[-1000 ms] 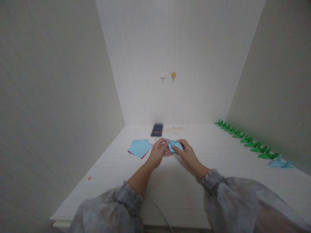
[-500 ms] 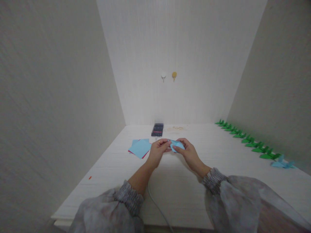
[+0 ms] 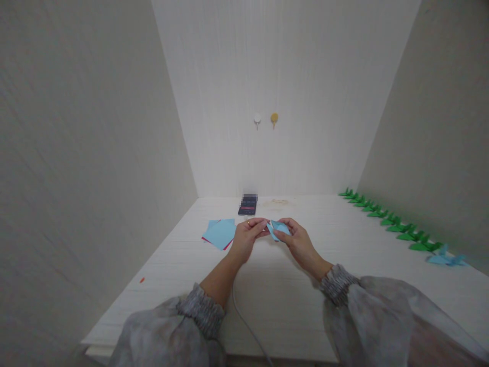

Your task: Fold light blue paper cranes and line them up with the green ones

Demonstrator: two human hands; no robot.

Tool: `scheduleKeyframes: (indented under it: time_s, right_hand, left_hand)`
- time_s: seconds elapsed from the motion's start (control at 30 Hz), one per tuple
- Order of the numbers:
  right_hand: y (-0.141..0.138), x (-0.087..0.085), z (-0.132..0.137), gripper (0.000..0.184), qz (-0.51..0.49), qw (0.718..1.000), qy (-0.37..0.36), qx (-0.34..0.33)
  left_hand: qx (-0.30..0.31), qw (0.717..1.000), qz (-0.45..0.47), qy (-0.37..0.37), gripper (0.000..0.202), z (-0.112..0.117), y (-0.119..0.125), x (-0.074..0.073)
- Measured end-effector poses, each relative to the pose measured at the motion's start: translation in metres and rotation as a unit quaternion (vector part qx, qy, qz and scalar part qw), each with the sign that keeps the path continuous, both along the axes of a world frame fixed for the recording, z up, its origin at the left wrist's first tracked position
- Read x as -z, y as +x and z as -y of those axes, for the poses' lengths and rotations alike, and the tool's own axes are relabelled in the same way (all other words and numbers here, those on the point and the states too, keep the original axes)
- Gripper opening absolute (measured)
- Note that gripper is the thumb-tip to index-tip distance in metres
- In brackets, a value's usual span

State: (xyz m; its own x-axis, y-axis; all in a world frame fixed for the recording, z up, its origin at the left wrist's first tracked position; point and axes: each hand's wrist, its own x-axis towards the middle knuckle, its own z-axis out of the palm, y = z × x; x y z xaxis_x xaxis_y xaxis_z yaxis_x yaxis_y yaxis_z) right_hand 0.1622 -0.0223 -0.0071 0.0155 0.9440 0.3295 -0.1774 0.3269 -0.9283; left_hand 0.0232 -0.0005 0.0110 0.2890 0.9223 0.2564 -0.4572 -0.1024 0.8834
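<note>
A small folded piece of light-blue paper (image 3: 281, 230) is held up between my two hands, above the middle of the table. My left hand (image 3: 248, 235) pinches its left edge between thumb and fingers. My right hand (image 3: 297, 238) grips the right side, thumb on the near face and fingers behind. The fingers hide part of the folds. Just left of my left hand lies a loose stack of square paper sheets (image 3: 220, 234), light blue on top with red edges showing below.
A phone (image 3: 248, 205) with a cable (image 3: 248, 322) lies at the back of the white table (image 3: 282, 306). Along the right wall runs a row of folded green paper figures (image 3: 389, 220), ending in a light-blue one (image 3: 445, 257). An orange scrap (image 3: 142, 280) lies at left.
The folded paper has shifted slightly between my fingers, and an edge or flap of it now stands apart near my left fingertips. Both hands stay almost in place.
</note>
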Motion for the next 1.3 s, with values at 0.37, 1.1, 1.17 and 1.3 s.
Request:
scheduleKeyframes:
  time_s: [0.37, 1.1, 1.17, 1.3]
  right_hand:
    - [-0.0020, -0.0060, 0.0028, 0.029, 0.033, 0.999, -0.002, 0.029]
    - [-0.0050, -0.0073, 0.0035, 0.032, 0.045, 0.998, 0.004, 0.034]
    - [-0.0053, -0.0083, 0.0043, 0.031, 0.048, 0.998, 0.002, 0.036]
    - [-0.0054, -0.0105, 0.0057, 0.031, 0.067, 0.997, -0.005, 0.047]
  left_hand:
    - [-0.053, 0.998, -0.027, 0.014, 0.020, -0.0013, -0.0002, 0.0001]
    - [-0.119, 0.991, -0.062, -0.018, 0.022, 0.0003, 0.0011, -0.0026]
    - [-0.117, 0.991, -0.063, -0.022, 0.022, -0.0001, 0.0012, -0.0021]
    - [-0.116, 0.992, -0.053, -0.018, 0.023, -0.0036, 0.0002, 0.0000]
